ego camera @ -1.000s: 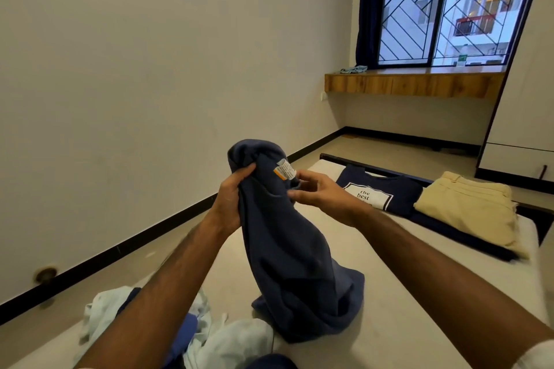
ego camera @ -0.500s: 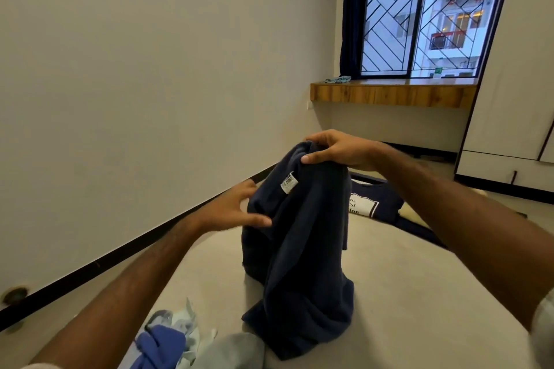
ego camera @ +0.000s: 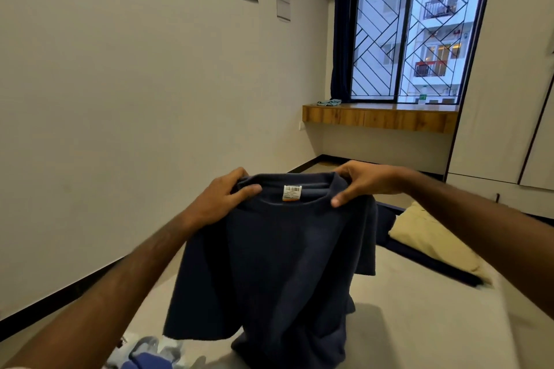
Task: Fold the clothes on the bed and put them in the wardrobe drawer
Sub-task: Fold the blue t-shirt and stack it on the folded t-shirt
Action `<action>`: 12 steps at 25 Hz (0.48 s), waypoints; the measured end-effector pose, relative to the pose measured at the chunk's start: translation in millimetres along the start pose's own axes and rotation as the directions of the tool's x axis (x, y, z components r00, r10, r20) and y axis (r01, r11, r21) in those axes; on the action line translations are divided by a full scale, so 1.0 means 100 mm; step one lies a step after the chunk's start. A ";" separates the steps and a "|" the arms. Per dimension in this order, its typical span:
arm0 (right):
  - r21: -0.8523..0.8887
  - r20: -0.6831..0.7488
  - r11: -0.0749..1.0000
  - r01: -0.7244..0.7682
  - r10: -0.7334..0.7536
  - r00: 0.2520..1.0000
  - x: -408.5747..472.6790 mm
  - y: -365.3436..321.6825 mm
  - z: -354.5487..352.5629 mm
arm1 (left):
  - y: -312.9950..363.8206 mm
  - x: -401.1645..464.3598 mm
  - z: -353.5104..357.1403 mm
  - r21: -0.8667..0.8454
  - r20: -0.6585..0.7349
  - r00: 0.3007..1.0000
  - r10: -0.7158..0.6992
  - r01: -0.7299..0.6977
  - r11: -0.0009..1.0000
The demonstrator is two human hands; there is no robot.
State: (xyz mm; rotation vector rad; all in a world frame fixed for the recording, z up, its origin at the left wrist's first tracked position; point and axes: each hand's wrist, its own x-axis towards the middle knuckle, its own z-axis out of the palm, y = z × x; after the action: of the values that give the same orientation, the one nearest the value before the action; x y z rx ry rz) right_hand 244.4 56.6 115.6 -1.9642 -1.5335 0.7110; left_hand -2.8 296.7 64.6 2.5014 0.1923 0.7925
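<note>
A navy blue T-shirt [ego camera: 278,272] is held up over the bed [ego camera: 419,323] by both hands at its shoulders, one on each side of the collar. The left hand [ego camera: 223,199] grips the left shoulder, its fingers [ego camera: 239,175] curled over the top edge and the thumb pressed on the near face of the cloth. The right hand [ego camera: 364,181] grips the right shoulder in the same way, fingers wrapped behind the fabric and the thumb on the near side. A white label [ego camera: 292,192] with an orange lower edge is seen inside the neckline, between the two hands. The shirt hangs spread out, and its lower hem is bunched on the bed at the near edge. A folded beige garment [ego camera: 431,244] lies on the far right part of the bed, on top of a dark navy garment [ego camera: 419,260] laid flat beneath it. A heap of white and blue clothes [ego camera: 153,353] is seen at the near left of the bed, partly blurred. A wooden ledge [ego camera: 379,120] runs below the barred window [ego camera: 410,36] at the far end, and a small light blue cloth [ego camera: 329,103] rests on it. The white wardrobe [ego camera: 509,99] stands at the far right.
</note>
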 end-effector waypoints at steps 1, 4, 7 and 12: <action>-0.067 0.027 0.997 -0.048 0.050 0.998 -0.02 0.01 -0.05 | 0.02 0.02 -0.09 0.185 0.109 0.994 0.014 -0.034 0.982; -0.287 -0.029 0.946 -0.150 0.148 0.989 -0.02 -0.05 -0.20 | -0.01 0.08 -0.23 0.599 0.203 0.976 0.078 -0.186 0.779; -0.551 -0.296 0.809 -0.205 0.040 0.954 0.08 -0.19 -0.26 | -0.09 0.14 -0.23 0.516 0.015 0.997 0.082 -0.078 0.853; -0.793 -0.596 0.223 -0.567 -0.086 0.799 0.21 -0.26 -0.21 | -0.23 0.25 -0.20 0.325 -0.173 0.970 -0.170 0.220 0.920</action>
State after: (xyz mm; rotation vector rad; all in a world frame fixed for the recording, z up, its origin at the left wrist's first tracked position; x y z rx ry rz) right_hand 245.9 80.3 147.1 -2.9593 -1.3122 -1.0363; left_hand 6.2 332.2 79.5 2.6869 0.6733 0.9183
